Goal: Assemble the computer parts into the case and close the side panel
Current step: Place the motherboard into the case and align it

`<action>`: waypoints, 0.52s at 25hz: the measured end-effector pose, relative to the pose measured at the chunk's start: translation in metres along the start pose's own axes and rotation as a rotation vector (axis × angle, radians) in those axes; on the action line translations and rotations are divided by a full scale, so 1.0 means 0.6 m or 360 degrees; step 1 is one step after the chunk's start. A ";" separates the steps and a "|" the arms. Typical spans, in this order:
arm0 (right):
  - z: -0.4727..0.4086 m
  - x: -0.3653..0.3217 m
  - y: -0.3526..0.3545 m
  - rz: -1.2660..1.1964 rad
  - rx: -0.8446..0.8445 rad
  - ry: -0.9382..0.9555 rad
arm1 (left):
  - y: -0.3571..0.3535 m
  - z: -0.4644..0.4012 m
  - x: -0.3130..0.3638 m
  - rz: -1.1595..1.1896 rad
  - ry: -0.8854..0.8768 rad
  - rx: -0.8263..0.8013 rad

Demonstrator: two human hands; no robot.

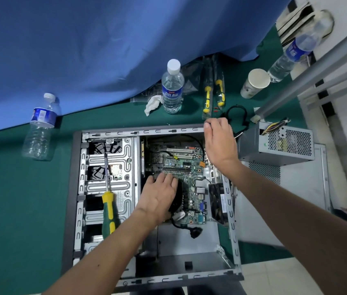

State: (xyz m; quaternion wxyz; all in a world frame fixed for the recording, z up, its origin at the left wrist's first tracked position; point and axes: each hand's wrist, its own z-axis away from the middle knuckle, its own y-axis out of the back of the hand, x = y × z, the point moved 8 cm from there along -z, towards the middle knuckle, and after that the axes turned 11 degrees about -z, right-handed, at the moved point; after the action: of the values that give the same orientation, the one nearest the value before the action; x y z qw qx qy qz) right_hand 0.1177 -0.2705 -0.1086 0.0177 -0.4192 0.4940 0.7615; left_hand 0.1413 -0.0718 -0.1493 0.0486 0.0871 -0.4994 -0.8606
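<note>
Left hand (159, 193) flat, fingers straight, on motherboard (186, 177) inside open case (231, 211), hiding the black cooler beneath. Right hand (218, 138) at case's far corner, fingers curled; whether it holds anything is unclear. Screwdriver (108, 206) lies on drive cage. Green cloth table (19, 209), blue drape (83, 50) behind

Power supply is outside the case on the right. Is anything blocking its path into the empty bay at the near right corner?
Partly. The power supply sits on the side panel right of the case. The right hand and its forearm cross between them, and a loose black cable plug lies at the bay's edge. The bay floor otherwise looks bare.
</note>
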 end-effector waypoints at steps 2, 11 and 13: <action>0.000 0.002 0.001 -0.0015 0.0004 -0.0007 | 0.002 -0.005 -0.005 0.0027 0.0054 -0.0033; -0.001 0.001 0.002 -0.0049 0.0009 -0.0003 | 0.007 0.002 -0.001 0.0064 0.0185 -0.0109; -0.001 0.000 0.001 -0.0048 -0.0001 -0.0006 | 0.008 0.009 -0.004 0.0003 0.0225 -0.0161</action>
State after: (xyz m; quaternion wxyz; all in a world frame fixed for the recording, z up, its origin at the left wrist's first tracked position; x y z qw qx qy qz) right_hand 0.1178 -0.2716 -0.1081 0.0301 -0.4253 0.4872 0.7621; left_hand 0.1427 -0.0690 -0.1424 0.0890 0.1447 -0.4506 -0.8764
